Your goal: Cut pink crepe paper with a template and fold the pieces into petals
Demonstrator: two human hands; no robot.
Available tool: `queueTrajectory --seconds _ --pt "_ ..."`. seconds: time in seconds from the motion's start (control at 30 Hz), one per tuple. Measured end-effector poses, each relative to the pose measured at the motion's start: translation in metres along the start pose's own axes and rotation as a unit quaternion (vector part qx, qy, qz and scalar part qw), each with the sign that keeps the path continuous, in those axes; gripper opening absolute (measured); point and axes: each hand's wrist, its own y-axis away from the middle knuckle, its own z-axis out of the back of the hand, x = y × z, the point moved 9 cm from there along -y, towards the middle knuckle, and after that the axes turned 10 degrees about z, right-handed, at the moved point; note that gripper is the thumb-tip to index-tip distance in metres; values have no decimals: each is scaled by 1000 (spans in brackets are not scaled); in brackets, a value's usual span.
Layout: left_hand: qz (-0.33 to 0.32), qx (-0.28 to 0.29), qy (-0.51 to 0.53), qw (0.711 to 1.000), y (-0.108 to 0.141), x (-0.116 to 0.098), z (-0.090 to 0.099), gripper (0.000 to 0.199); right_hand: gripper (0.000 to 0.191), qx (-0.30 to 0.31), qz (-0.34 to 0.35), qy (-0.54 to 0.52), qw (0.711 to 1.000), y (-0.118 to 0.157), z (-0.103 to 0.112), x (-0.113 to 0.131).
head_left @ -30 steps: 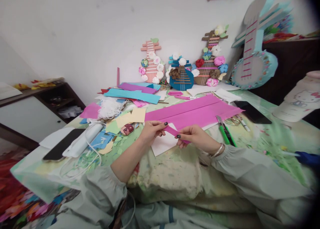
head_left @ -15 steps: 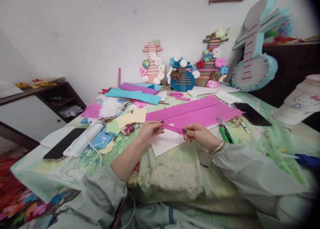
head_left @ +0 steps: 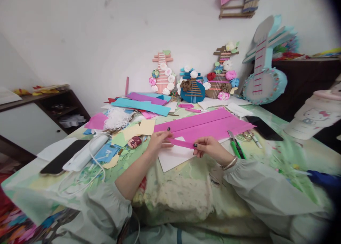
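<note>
A narrow magenta paper strip (head_left: pixel 182 143) stretches between my two hands above a white sheet (head_left: pixel 173 158). Its left end lies at the fingers of my left hand (head_left: pixel 159 141), which are closed on it, the thumb raised a little. My right hand (head_left: pixel 210 149) pinches the other end between thumb and fingertips. Just behind the hands lies a large magenta sheet (head_left: pixel 207 125) with a fold or cut line along it. A green utility knife (head_left: pixel 236 146) rests right of my right hand, its blade end touching or overlapping the magenta sheet.
Scissors (head_left: pixel 245 136), a black phone (head_left: pixel 266 127) and a white cup (head_left: pixel 310 116) are on the right. Left are yellow paper pieces (head_left: pixel 146 127), white string (head_left: pixel 117 118), a power strip (head_left: pixel 86 153) and another phone (head_left: pixel 64 158). Decorated paper instruments (head_left: pixel 193 89) stand against the wall.
The strip now shows a broader, flatter face. My left thumb has lifted slightly and its fingers shifted. The camera view has tilted up a little; both hands stay at the strip.
</note>
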Motion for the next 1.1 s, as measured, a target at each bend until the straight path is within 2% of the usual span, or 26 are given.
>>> queueTrajectory --seconds 0.1,0.17,0.43,0.5,0.6,0.73,0.83,0.9,0.97,1.03,1.1 --pt "46 69 -26 996 3 9 -16 45 36 6 9 15 1000 1 -4 2" --pt "65 90 -37 993 5 13 -21 42 35 6 13 21 1000 1 -4 3" --pt "93 67 -36 993 1 17 -14 15 35 -7 20 19 1000 -3 4 -1" --pt "96 65 -34 993 3 15 -15 16 36 -12 20 19 1000 -4 7 -2" --pt "92 65 -30 993 6 9 -15 29 36 -22 27 26 999 -4 12 1" --pt "85 54 -26 995 8 4 -13 32 32 -57 57 69 994 -1 27 19" --pt "97 47 -27 994 5 9 -12 27 31 -82 84 136 984 -5 45 44" --pt "107 43 -27 993 2 15 -12 23 29 -81 97 198 972 -20 57 64" --pt "112 42 -27 992 -1 19 -12 20 24 -68 102 275 954 -45 70 80" --pt "112 49 -28 992 -2 21 -12 17 18 -57 96 365 924 -78 84 88" --pt "114 61 -30 991 -1 21 -11 18 12 -41 89 455 885 -110 94 85"
